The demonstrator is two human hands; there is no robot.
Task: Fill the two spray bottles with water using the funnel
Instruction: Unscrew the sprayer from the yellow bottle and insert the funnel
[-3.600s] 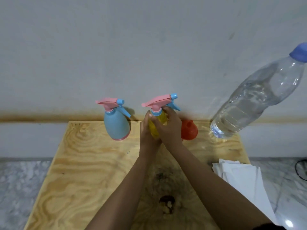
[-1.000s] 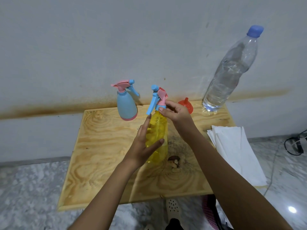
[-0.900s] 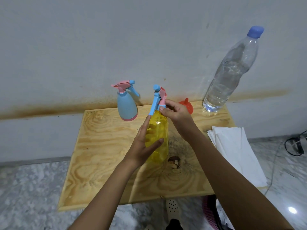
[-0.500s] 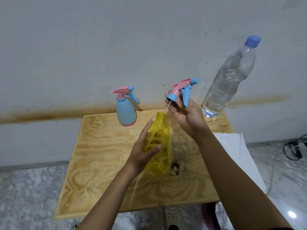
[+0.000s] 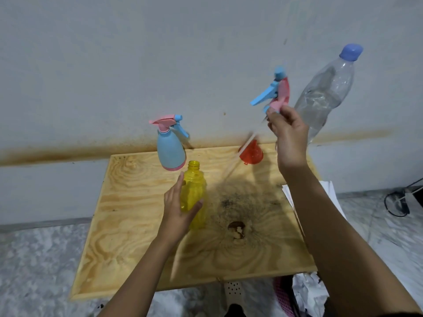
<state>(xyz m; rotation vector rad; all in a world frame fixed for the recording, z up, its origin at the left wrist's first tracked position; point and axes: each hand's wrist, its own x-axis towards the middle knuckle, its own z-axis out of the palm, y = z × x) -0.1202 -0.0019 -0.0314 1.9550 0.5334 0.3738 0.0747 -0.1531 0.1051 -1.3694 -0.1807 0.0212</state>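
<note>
The yellow spray bottle (image 5: 194,191) stands uncapped near the middle of the wooden board (image 5: 128,225), and my left hand (image 5: 180,209) grips its body. My right hand (image 5: 288,136) pinches the pink and blue spray head (image 5: 274,92), lifted high at the right; its thin dip tube (image 5: 242,149) hangs down to the left, clear of the bottle. The blue spray bottle (image 5: 170,147) stands capped at the back of the board. The red funnel (image 5: 251,154) lies at the back right. The large clear water bottle (image 5: 327,92) with a blue cap stands behind my right hand.
The board sits against a white wall (image 5: 137,53). A stack of white paper (image 5: 329,193) lies off its right edge. A dark knot hole (image 5: 237,227) marks the board's middle. A black cable (image 5: 398,200) lies on the marble floor at the right.
The spray head has been unscrewed from the yellow bottle; my right hand has lifted it up and to the right until the dip tube came fully out. My left hand still holds the bottle.
</note>
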